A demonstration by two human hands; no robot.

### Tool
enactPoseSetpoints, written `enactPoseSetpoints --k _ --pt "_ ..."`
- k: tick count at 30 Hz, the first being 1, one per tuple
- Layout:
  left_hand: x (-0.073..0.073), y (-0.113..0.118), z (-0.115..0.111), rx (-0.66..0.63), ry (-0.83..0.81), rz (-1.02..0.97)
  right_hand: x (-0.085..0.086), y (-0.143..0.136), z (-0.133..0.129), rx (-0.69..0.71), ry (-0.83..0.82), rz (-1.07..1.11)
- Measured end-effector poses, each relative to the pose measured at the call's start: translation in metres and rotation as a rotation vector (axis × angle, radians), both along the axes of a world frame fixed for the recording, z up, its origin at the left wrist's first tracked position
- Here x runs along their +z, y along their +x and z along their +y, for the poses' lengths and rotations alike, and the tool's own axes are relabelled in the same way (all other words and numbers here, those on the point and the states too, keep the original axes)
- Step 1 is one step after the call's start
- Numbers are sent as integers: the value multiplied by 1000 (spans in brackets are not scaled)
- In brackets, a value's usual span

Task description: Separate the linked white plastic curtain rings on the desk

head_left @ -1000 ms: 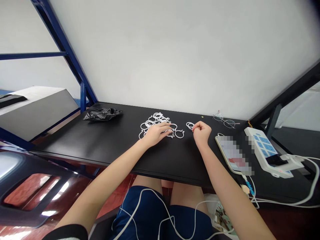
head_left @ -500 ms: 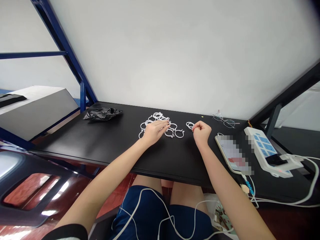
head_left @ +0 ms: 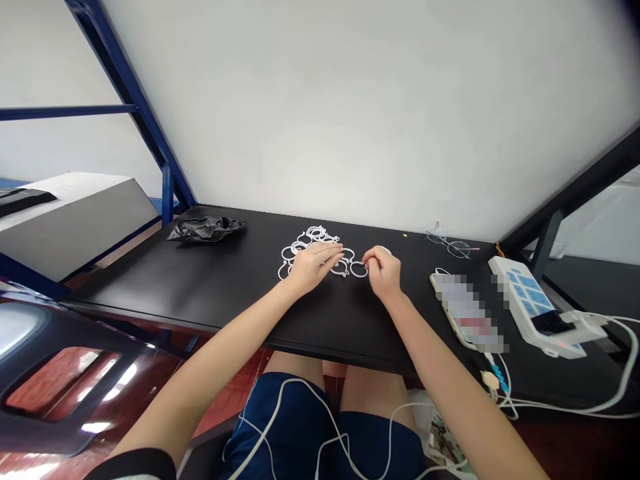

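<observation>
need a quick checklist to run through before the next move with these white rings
1. Right hand at the nearest loose ring: ok, fingertips at its right edge.
2. Firm grip on that ring: cannot tell.
3. Left hand at the ring pile: ok, over its near part.
4. Piled rings separated: not ok, several overlap.
5. Phone clear of both hands: ok.
6. Black plastic bag clear of both hands: ok.

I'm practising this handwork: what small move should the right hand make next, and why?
Perhaps draw the thin, round white ring slightly rightward: the bare right hand appears to touch its right edge, and it lies at the white ring pile's right side.
</observation>
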State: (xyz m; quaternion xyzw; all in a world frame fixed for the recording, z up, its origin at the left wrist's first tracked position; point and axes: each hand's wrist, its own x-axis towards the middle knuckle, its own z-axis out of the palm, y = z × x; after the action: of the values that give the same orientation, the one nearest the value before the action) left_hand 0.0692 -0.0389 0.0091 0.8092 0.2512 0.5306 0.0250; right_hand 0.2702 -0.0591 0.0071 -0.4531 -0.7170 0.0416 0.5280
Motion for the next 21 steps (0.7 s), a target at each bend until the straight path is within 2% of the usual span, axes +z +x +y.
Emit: enactPoseSetpoints --k 3,6,17,21 --pt "-1 3 -2 -14 -40 43 0 -22 -7 188 -80 -83" --pt "-2 4 -4 2 -68 39 -1 -35 -11 258 -91 -143" --pt "0 7 -8 -49 -161 57 -7 -40 -10 199 -141 -17" --pt "4 6 -12 -173 -229 159 -8 -39 -12 156 -184 51"
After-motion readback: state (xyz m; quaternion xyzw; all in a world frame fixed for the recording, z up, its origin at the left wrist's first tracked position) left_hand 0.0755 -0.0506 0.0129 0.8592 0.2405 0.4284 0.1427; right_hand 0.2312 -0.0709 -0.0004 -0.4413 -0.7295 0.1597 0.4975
